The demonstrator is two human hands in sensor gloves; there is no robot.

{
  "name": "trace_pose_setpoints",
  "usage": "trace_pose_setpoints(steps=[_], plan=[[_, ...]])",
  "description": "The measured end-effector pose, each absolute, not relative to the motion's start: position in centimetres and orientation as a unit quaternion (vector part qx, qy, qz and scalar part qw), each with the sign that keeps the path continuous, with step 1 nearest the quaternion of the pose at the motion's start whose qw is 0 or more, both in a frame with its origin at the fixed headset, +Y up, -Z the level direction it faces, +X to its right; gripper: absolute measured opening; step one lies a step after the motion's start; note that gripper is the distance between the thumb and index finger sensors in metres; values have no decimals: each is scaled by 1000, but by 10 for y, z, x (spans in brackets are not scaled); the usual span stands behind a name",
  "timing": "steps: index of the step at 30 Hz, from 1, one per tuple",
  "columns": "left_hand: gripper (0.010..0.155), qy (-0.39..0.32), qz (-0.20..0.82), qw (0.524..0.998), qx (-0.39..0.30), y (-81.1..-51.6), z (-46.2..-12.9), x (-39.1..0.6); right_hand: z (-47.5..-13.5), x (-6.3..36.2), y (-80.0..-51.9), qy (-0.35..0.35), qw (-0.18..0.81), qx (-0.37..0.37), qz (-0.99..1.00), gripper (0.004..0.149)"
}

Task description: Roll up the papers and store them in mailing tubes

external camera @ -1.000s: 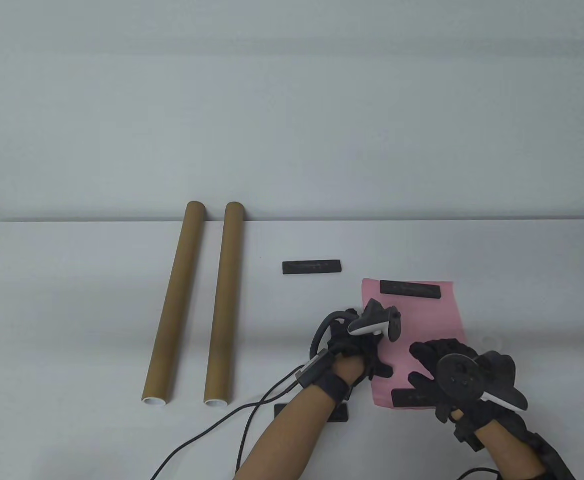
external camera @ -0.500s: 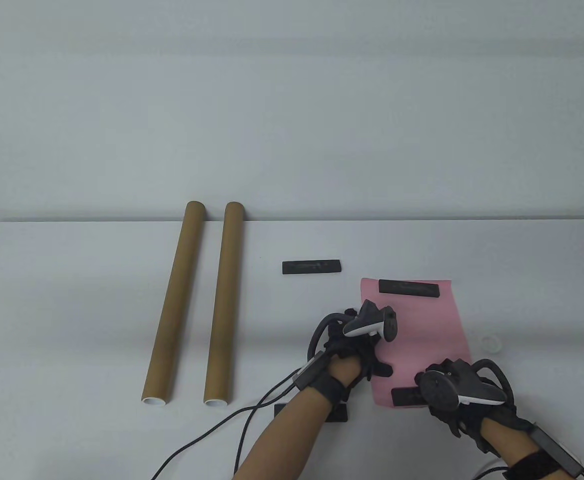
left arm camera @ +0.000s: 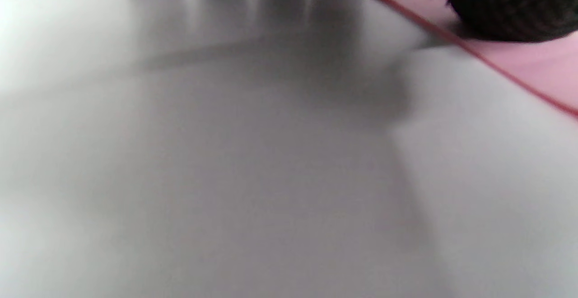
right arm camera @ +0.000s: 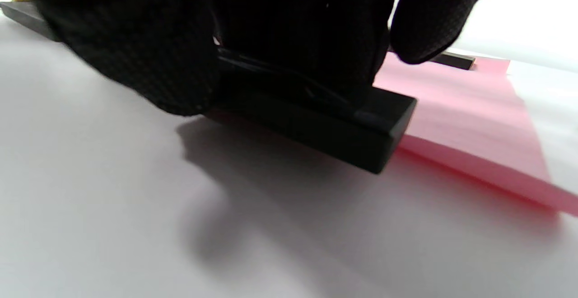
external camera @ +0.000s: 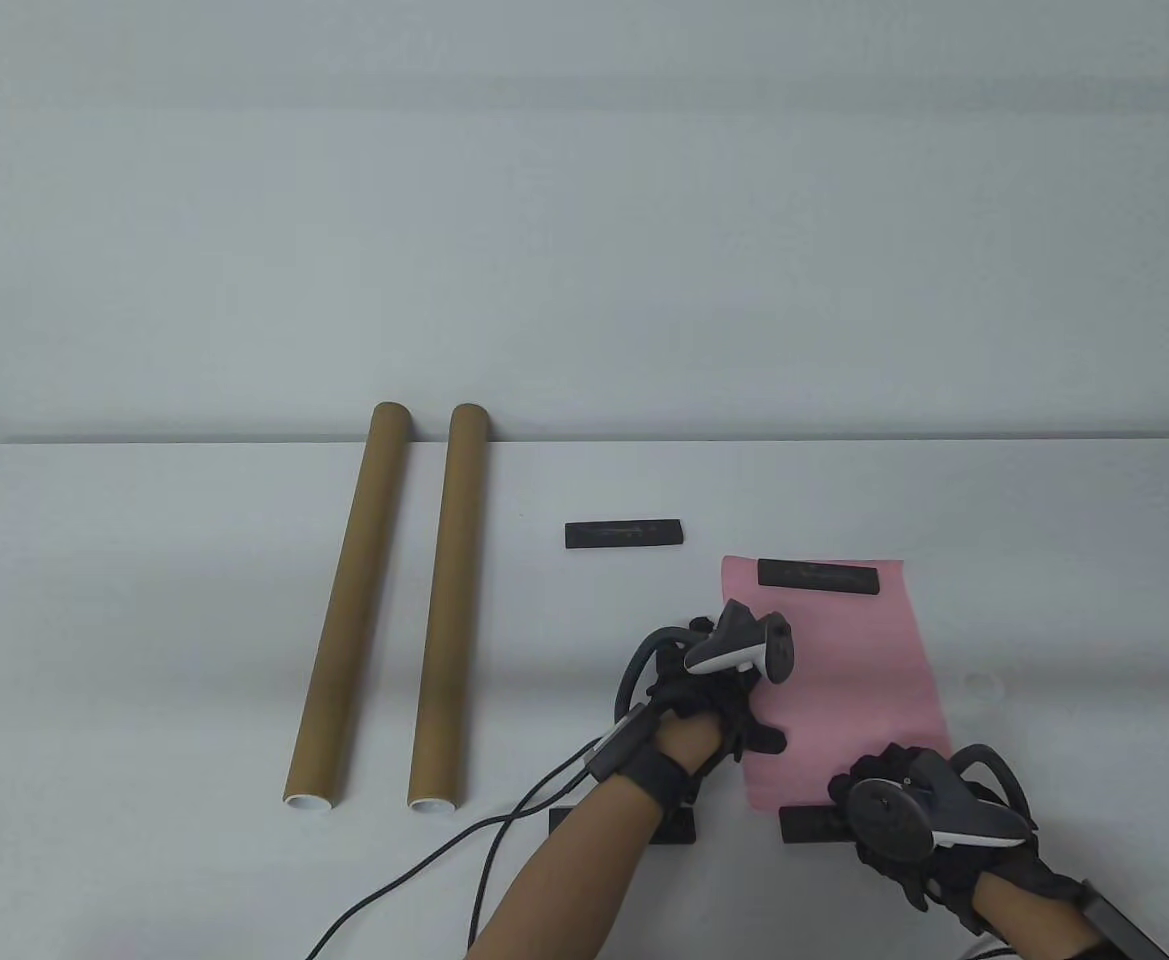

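Note:
A pink paper [external camera: 844,660] lies flat on the table at the right. A black weight bar [external camera: 820,576] sits on its far edge. My left hand [external camera: 719,705] rests on the paper's left edge; a fingertip [left arm camera: 510,4] presses on the paper [left arm camera: 519,67] in the left wrist view. My right hand [external camera: 894,810] grips a second black bar [external camera: 809,825] just off the paper's near edge; the right wrist view shows that bar [right arm camera: 325,126] under my fingers, in front of the paper [right arm camera: 456,104]. Two brown mailing tubes [external camera: 352,600] [external camera: 450,600] lie side by side at the left.
Another black bar [external camera: 624,533] lies left of the paper's far corner. One more bar [external camera: 679,826] lies partly under my left forearm. A small white cap [external camera: 982,685] sits right of the paper. Cables trail off the near table edge.
My right hand closed on the near bar and drew it toward me, off the paper's near edge. My left hand has barely moved.

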State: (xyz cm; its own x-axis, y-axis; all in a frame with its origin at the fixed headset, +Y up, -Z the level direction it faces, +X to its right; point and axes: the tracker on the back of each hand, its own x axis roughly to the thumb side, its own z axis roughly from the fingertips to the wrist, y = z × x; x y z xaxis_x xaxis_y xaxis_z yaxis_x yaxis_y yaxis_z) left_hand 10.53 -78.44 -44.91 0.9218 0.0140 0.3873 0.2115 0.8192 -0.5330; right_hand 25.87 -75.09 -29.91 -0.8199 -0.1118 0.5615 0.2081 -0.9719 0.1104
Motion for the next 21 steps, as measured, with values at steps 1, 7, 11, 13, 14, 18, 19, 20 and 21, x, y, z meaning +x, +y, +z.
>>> trace_pose_setpoints(steps=[1,7,11,13,14,18,19,20,21], plan=[[102,-190,-52,935,-296,-785,-449,105,-298,259,-752,-87,85,-286,-951,65],[102,-192,-49,935,-296,-785,-450,105,-295,258,-759,-97,90,-289,-948,65],[102,-193,-51,934,-296,-785,-450,105,-297,263,-759,-97,73,-280,-952,66],[102,-194,-49,934,-295,-786,-450,104,-299,267,-751,-107,62,-273,-954,71],[102,-194,-47,935,-294,-786,-450,104,-301,271,-741,-89,42,-262,-960,72],[102,-195,-47,935,-293,-786,-450,103,-312,288,-695,-19,13,-217,-976,70],[102,-195,-49,935,-293,-786,-450,103,-318,291,-681,-3,15,-193,-981,70],[102,-196,-49,935,-293,-786,-450,103,-324,293,-671,6,12,-187,-982,70],[102,-196,-49,934,-293,-786,-450,103,-331,293,-664,14,10,-183,-983,69]])
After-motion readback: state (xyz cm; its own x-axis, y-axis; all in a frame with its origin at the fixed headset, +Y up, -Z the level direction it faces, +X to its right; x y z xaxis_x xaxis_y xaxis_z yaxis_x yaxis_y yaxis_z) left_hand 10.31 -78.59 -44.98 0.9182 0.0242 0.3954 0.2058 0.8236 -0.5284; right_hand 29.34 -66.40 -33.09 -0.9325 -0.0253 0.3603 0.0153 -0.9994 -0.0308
